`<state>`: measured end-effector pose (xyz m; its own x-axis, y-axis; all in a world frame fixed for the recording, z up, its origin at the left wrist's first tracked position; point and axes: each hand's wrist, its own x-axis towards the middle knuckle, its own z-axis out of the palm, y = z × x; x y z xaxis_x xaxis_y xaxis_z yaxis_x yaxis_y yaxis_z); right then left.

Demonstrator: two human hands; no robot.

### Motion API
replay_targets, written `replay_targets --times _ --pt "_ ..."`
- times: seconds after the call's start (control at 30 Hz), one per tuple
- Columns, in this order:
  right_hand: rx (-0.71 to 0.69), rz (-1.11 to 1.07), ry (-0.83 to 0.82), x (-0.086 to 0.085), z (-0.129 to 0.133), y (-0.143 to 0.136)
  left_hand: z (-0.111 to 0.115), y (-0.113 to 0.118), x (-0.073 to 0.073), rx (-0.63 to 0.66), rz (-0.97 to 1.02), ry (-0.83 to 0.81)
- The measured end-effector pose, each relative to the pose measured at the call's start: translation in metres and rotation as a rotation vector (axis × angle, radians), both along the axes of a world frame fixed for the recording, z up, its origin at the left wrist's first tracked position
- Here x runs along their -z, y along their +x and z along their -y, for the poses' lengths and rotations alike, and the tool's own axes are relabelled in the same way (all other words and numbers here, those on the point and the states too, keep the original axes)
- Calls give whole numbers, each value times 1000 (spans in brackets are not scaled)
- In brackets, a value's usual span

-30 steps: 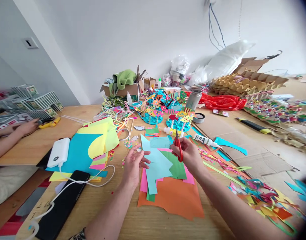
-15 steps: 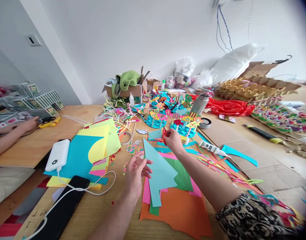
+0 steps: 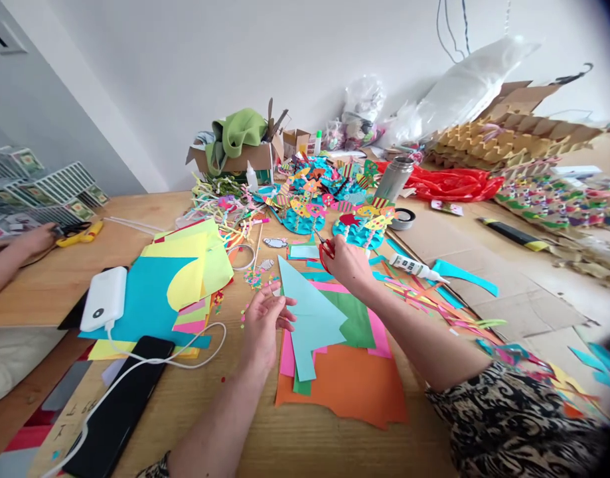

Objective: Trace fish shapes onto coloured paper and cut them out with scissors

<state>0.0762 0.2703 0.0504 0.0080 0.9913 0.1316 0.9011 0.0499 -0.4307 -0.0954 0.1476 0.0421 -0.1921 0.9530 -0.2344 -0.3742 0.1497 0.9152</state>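
Red-handled scissors (image 3: 326, 250) are gripped in my right hand (image 3: 350, 265), their blades pointing away over the small paper pieces. My left hand (image 3: 265, 322) hovers palm-inward at the left edge of a light blue paper (image 3: 312, 318), fingers apart and slightly curled, holding nothing. Under the light blue sheet lie green (image 3: 357, 318), pink (image 3: 379, 332) and orange paper (image 3: 357, 382). A small pale blue rectangle (image 3: 305, 251) rests just left of the scissors. Paper fish decorations on blue bases (image 3: 303, 222) stand beyond.
A white glue bottle (image 3: 413, 266) lies right of my right hand. On the left are a power bank (image 3: 103, 299), its cable, a black phone-like slab (image 3: 125, 405) and stacked coloured paper (image 3: 150, 292). Another person's hand (image 3: 40, 239) is near yellow scissors (image 3: 80, 234) at far left.
The camera view has shifted, so the table contents sit higher and slightly left. The scissors now show their blades more clearly, with my right hand turned a little around them.
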Motion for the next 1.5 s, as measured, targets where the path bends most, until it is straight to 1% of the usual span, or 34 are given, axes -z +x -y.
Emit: replay_targets --times 0.1,0.2,0.3,0.33,0.4,0.47,0.57,0.8,0.93,1.03,1.13,1.17,1.23,1.3,1.37,1.43,1.5 --pt "-79 7 2 -9 24 17 -2 -3 8 24 -179 67" --pt "-181 -32 -76 -12 56 29 -2 -6 16 56 -479 204" --pt "-306 -65 -88 -8 86 27 0 -5 19 83 -864 327" --pt "-372 -81 -75 -4 92 24 1 -5 20 99 -970 357" --pt "-511 -63 -55 3 100 16 2 -3 21 139 -1114 393" --pt "-598 45 -38 11 100 7 2 -2 23 169 -1200 366" --pt "-629 192 -9 19 98 -3 1 -4 25 181 -1283 280" --pt "-670 261 31 23 102 -12 -2 -11 25 203 -1319 224" --pt "-632 255 50 20 100 -13 -3 -12 24 203 -1319 208" --pt "-549 226 73 8 100 -2 -4 -12 25 204 -1306 219" --pt "-396 164 107 -7 111 30 -4 -11 26 205 -1289 242" --pt "-295 83 118 -10 118 45 -4 -11 27 192 -1291 246" --pt "-166 -3 98 -13 133 79 -4 -11 28 153 -1305 248" --pt "-55 20 73 -8 151 114 -4 -11 29 110 -1338 264" --pt "10 65 50 2 167 143 -4 -11 29 88 -1385 295" --pt "45 136 6 14 179 163 -3 -10 29 91 -1435 323" --pt "38 186 -45 24 188 175 -2 -9 30 102 -1476 333"
